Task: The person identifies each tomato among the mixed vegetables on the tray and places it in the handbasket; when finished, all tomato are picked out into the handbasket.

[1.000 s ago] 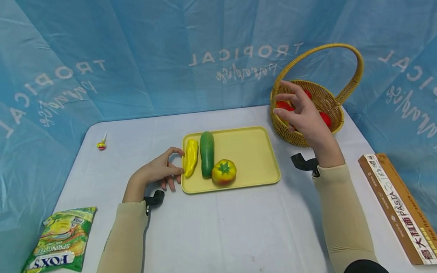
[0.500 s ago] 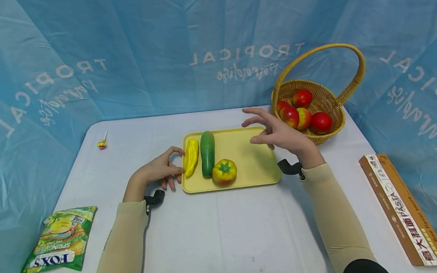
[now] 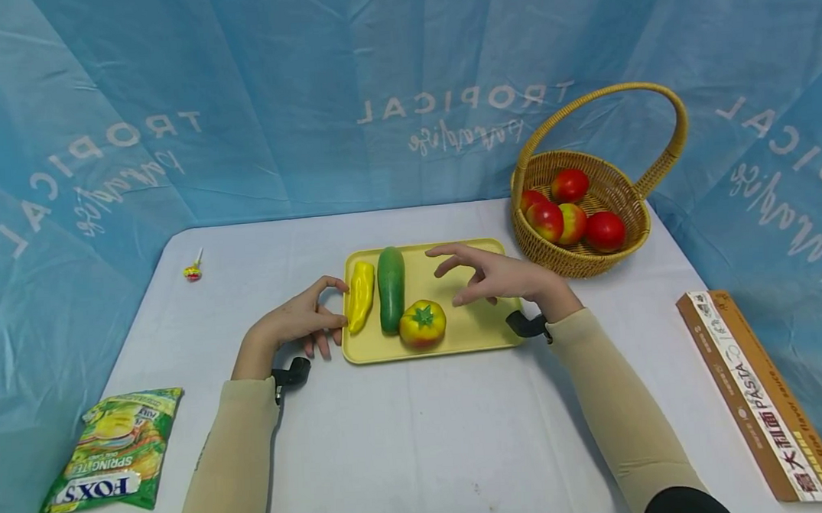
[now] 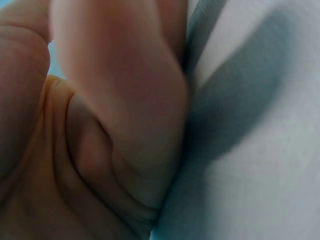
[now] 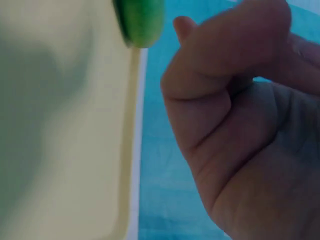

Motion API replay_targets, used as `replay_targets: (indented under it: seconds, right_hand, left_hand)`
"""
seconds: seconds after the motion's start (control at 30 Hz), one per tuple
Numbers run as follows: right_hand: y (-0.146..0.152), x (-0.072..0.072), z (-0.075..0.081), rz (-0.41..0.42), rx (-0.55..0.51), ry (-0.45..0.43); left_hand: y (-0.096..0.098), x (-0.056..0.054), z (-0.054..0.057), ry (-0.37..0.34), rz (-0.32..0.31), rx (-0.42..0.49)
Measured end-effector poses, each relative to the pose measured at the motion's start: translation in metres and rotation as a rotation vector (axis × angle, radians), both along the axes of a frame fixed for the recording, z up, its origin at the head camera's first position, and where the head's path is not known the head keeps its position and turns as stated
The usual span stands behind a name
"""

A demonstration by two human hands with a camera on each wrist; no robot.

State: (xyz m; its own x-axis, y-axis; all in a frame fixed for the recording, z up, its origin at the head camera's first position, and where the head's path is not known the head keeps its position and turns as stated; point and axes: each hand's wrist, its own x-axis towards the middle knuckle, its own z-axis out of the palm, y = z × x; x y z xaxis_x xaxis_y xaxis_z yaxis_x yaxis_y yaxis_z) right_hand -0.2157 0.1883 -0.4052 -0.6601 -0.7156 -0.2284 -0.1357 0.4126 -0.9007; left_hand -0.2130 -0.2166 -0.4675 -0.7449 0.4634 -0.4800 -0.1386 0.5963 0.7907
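Observation:
A yellow tray (image 3: 470, 338) lies mid-table. On it are a long yellow pepper (image 3: 361, 297), a green cucumber (image 3: 391, 291) and a squat yellow-red fruit (image 3: 422, 323) with a green star-shaped top. My left hand (image 3: 296, 316) holds the tray's left rim with bent index finger and thumb; the left wrist view shows only curled fingers (image 4: 125, 100) close up. Over the tray's right half hovers my right hand (image 3: 498, 277), fingers loosely bent and holding nothing. The cucumber's end (image 5: 142, 25) and the tray's edge (image 5: 127, 150) show in the right wrist view.
Behind the tray on the right stands a wicker basket (image 3: 570, 261) with a tall handle, holding several red and yellow-red fruits (image 3: 604, 231). A pasta box (image 3: 761, 394) lies far right, a Fox's candy bag (image 3: 112, 451) front left, and a lollipop (image 3: 192, 271) back left.
My right hand has come out from over the basket, moving left and toward me until it is above the tray. The left hand and the tray's contents have stayed put.

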Motion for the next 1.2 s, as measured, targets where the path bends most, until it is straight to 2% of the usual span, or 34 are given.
replay_targets:
  seconds: [0.2, 0.33, 0.93, 1.2]
  right_hand:
    - [-0.007, -0.001, -0.012, 0.072, 0.062, -0.031]
    - [-0.011, -0.001, -0.017, 0.105, 0.091, -0.020]
    - [-0.021, -0.003, -0.030, 0.125, 0.117, -0.045]
    - [-0.025, 0.000, -0.031, 0.138, 0.131, -0.021]
  left_hand:
    - [0.000, 0.001, 0.000, -0.002, -0.001, -0.003]
    - [0.000, 0.000, 0.000, -0.003, -0.004, -0.003]
    - [0.001, 0.001, 0.001, 0.006, 0.014, -0.016]
    - [0.002, 0.002, 0.002, 0.000, 0.010, -0.023]
